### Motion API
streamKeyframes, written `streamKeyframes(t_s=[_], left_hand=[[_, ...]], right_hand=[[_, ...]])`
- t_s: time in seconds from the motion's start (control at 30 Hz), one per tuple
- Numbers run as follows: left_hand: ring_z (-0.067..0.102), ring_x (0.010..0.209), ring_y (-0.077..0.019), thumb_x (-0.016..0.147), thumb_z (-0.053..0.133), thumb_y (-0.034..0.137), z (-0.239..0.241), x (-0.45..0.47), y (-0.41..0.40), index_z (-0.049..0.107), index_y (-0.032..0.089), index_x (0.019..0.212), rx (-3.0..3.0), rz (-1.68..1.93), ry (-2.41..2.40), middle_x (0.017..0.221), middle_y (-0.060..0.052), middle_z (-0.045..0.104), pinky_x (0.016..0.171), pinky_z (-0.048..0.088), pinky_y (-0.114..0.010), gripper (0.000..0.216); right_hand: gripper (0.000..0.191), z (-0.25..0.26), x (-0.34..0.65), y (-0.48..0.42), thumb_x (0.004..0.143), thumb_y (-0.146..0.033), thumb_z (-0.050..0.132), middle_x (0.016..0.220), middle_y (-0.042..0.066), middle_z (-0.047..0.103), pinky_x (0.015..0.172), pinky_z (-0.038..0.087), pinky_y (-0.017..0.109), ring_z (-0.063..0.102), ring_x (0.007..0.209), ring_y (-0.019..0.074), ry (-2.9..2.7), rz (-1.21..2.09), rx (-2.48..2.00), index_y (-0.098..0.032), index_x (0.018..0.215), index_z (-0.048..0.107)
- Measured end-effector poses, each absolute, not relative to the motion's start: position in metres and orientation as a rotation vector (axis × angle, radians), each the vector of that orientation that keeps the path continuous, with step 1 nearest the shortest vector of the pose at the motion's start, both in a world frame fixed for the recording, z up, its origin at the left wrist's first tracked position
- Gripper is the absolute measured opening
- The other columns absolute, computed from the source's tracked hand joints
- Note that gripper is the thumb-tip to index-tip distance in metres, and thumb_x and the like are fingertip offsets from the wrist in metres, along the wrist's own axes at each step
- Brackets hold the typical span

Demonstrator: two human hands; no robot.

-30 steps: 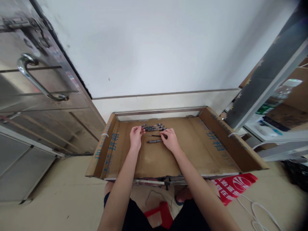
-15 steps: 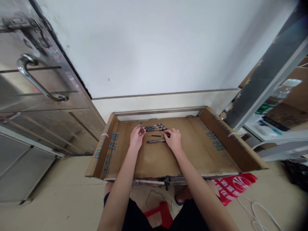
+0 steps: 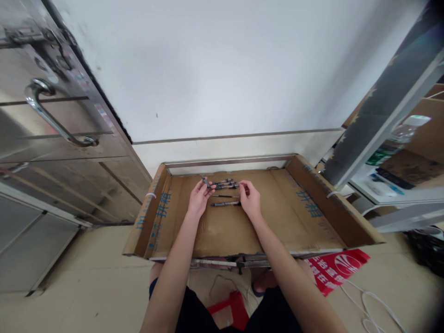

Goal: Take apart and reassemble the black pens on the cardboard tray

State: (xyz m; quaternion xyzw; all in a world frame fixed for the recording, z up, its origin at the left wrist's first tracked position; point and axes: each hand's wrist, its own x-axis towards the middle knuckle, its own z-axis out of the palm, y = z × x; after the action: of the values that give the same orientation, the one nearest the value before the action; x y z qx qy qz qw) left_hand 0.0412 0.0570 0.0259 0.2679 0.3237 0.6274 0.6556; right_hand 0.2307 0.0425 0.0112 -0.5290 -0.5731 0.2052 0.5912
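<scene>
Cardboard tray (image 3: 222, 231) w/ a person's two bare hands over its mid part. L hand (image 3: 198, 200): fingers pinching a dark pen-like piece (image 3: 206, 182), tilted. R hand (image 3: 250, 199): fingertips drawn together by the R end of a bunch of dark pens (image 3: 225, 184); can't tell if they grip anything. Btwn hands, nearer the person than the bunch, lie a thin dark refill (image 3: 224, 196) &, nearer yet, a single pen (image 3: 225, 204), approx. parallel. Bkgd: white wall (image 3: 225, 69); far L, metal door (image 3: 83, 115).
</scene>
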Motion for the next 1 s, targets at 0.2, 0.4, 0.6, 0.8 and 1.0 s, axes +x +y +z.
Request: streamKeyframes(t_s=[0.2, 0.4, 0.6, 0.8, 1.0], left_hand=[[0.067, 0.09, -0.0189, 0.085, 0.054, 0.014, 0.0274, 0.0437, 0.0566, 0.06, 0.014, 0.107, 0.589, 1.427, 0.668, 0.096, -0.009, 0.068, 0.09, 0.047, -0.038, 0.023], [0.068, 0.091, -0.0205, 0.085, 0.054, 0.015, 0.0286, 0.0436, 0.0556, 0.057, 0.015, 0.107, 0.598, 1.408, 0.684, 0.097, -0.01, 0.069, 0.094, 0.045, -0.043, 0.022], [0.067, 0.096, -0.0214, 0.082, 0.059, 0.016, 0.028, 0.0426, 0.0555, 0.054, 0.015, 0.101, 0.615, 1.399, 0.658, 0.099, -0.012, 0.069, 0.098, 0.042, -0.042, 0.02], [0.068, 0.087, -0.0193, 0.075, 0.07, 0.02, 0.0251, 0.0431, 0.0559, 0.053, 0.016, 0.094, 0.69, 1.455, 0.703, 0.089, -0.007, 0.07, 0.09, 0.047, -0.039, 0.026], [0.068, 0.08, -0.017, 0.07, 0.075, 0.022, 0.028, 0.0439, 0.0554, 0.052, 0.016, 0.092, 0.666, 1.474, 0.763, 0.084, -0.006, 0.069, 0.085, 0.049, -0.036, 0.033]], right_hand=[[0.025, 0.0118, 0.2312, 0.0481, 0.082, -0.046, 0.055, 0.063, -0.003, 0.051, 0.04, 0.029, 0.021, 0.04, 0.045, 0.009, -1.016, 0.886, -1.04, -0.023, 0.091, 0.056], [0.027, 0.0116, 0.2351, 0.0524, 0.074, -0.043, 0.062, 0.068, -0.001, 0.055, 0.041, 0.028, 0.021, 0.044, 0.05, 0.0084, -0.795, 1.149, -0.923, -0.021, 0.089, 0.066], [0.029, 0.0185, 0.2356, 0.0504, 0.071, -0.031, 0.063, 0.073, 0.001, 0.06, 0.048, 0.035, 0.023, 0.048, 0.057, 0.0096, -0.749, 1.207, -0.834, -0.02, 0.097, 0.068], [0.035, 0.018, 0.2353, 0.0477, 0.071, -0.035, 0.066, 0.079, 0.002, 0.063, 0.057, 0.045, 0.026, 0.056, 0.067, 0.0132, -0.857, 1.248, -0.843, -0.022, 0.104, 0.065], [0.041, 0.0167, 0.2353, 0.0467, 0.074, -0.043, 0.064, 0.086, 0.006, 0.066, 0.064, 0.052, 0.032, 0.061, 0.072, 0.0169, -0.974, 1.219, -0.901, -0.021, 0.109, 0.062]])
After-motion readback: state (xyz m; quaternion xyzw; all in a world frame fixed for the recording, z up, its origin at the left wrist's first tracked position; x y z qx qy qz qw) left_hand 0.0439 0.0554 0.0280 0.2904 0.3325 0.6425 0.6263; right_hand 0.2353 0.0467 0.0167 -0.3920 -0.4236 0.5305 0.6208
